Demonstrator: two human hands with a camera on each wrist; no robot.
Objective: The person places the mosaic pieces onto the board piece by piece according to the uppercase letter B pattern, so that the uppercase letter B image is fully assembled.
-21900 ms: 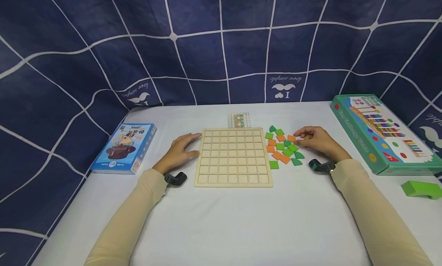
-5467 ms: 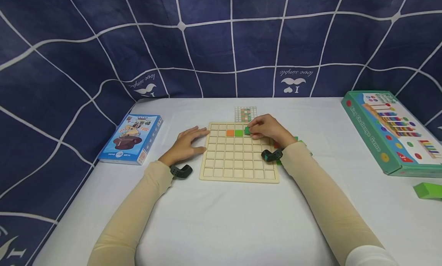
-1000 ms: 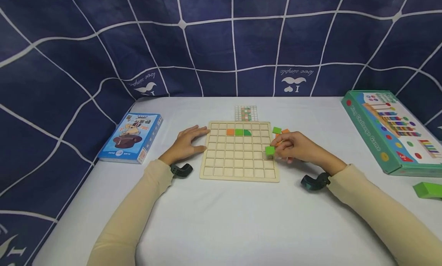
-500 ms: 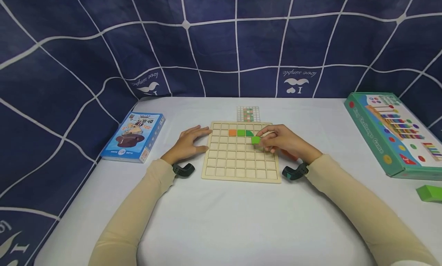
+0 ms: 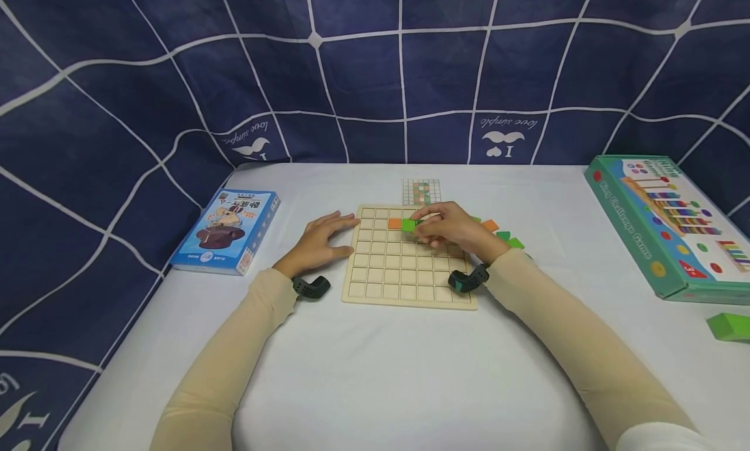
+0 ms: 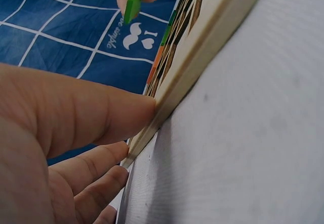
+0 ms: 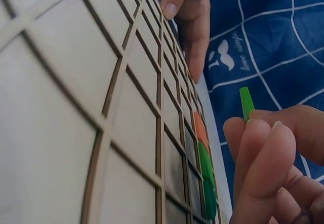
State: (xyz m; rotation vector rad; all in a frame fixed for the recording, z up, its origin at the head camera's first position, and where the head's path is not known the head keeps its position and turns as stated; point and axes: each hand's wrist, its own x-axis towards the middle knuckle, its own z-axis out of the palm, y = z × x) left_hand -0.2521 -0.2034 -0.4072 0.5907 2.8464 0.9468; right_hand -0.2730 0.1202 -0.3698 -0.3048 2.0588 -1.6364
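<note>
My right hand (image 5: 451, 228) pinches a light green square tile (image 7: 246, 102) between thumb and fingers. The tile is held above the far part of the wooden grid board (image 5: 398, 288), apart from it in both wrist views. In the board's second row from the back lie an orange tile (image 5: 395, 224), a green tile (image 7: 204, 160) and a dark green rounded tile (image 7: 209, 198); the hand partly covers them in the head view. My left hand (image 5: 319, 245) rests beside the board's left edge, its thumb (image 6: 126, 112) and fingertips touching the rim.
Loose green and orange tiles (image 5: 489, 225) lie right of the board, partly behind the right hand. A pattern card (image 5: 421, 191) lies behind the board. A blue box (image 5: 225, 233) stands left, a green game box (image 5: 674, 230) right, with a green block (image 5: 728, 327) in front.
My right hand has carried the light green tile left from the loose tiles and across the board to its far rows. Earlier, three tiles were set into the board. My left hand stays put.
</note>
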